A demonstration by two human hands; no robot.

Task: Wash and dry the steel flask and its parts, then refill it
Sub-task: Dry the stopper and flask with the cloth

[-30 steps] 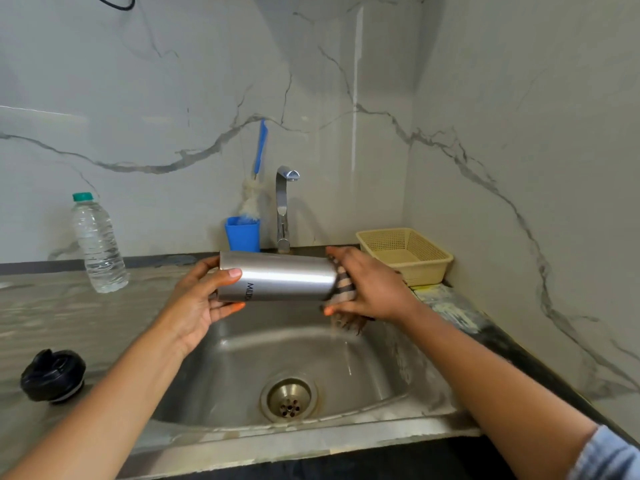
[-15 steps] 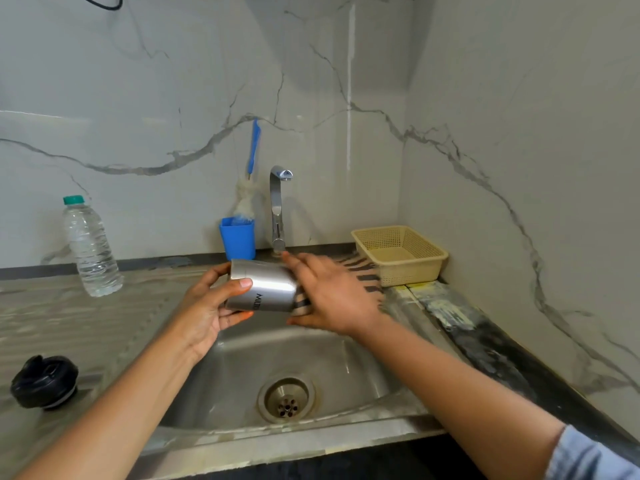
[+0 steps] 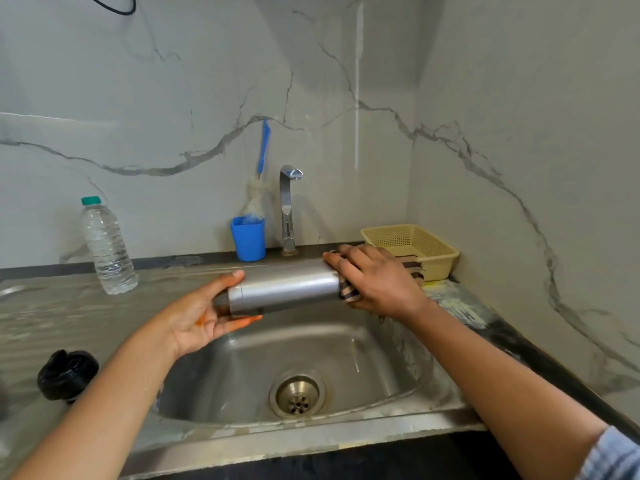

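Black lid (image 3: 67, 375) lain on drainboard (image 3: 52, 317), 9 o'clock of sink (image 3: 363, 348). Steel flask (image 3: 284, 289) held level, 12 o'clock of drain (image 3: 298, 398); neck end gripped by left hand (image 3: 204, 313), thumb above, fingers curled beneath. Striped cloth (image 3: 348, 293) clutched by right hand (image 3: 377, 282), pressed onto flask's 3 o'clock end.

The flask (image 3: 284, 289) lies sideways above the sink (image 3: 381, 368). The left hand (image 3: 201, 317) holds its 9 o'clock end, and the right hand (image 3: 377, 282) holds a cloth (image 3: 348, 292) at its 3 o'clock end. From the drain (image 3: 298, 398), the tap (image 3: 287, 209) stands at 12 behind the sink. A cup (image 3: 248, 239) holding a brush (image 3: 261, 161) is just beside the tap toward 11. On the counter (image 3: 52, 313), a bottle (image 3: 107, 247) is at 10 and a lid (image 3: 67, 375) at 9. A basket (image 3: 412, 247) is at 2.
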